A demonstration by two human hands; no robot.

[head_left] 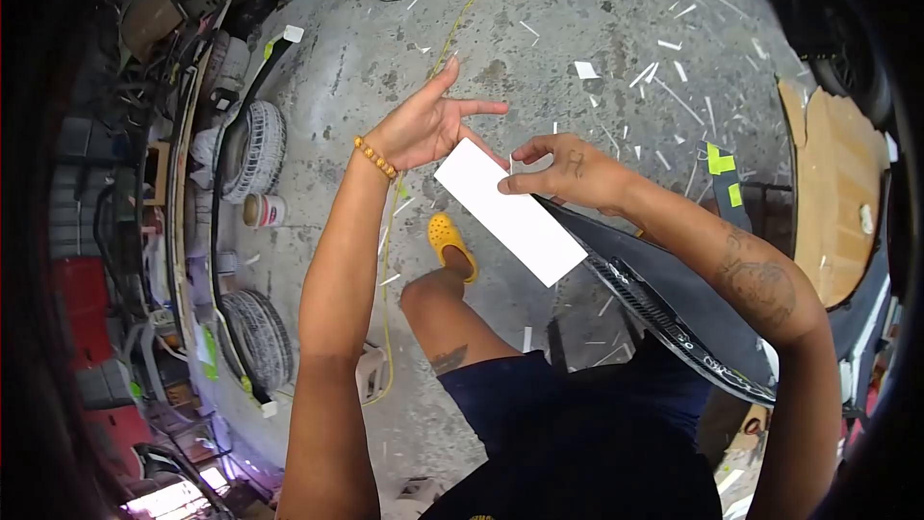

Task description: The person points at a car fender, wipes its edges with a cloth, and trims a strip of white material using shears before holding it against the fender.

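Note:
A blank white rectangular sheet (510, 217) is held at a slant in front of my body. My right hand (568, 171) pinches it near its upper long edge, with the thumb on its face. A thin white sliver shows between that thumb and the index finger. My left hand (431, 125) is open, thumb and fingers spread, at the sheet's upper left end; part of its fingers is behind the sheet. Below my right forearm is a long black panel (664, 279) with a carbon-weave edge, partly hidden by the sheet and the arm.
White paper scraps (587, 70) litter the concrete floor (385, 48). A yellow cord (469, 10) crosses it. To the left stand wrapped tyres (262, 149), a paint bucket (265, 210) and long black trim pieces (231, 135). Brown cardboard (837, 193) is at the right.

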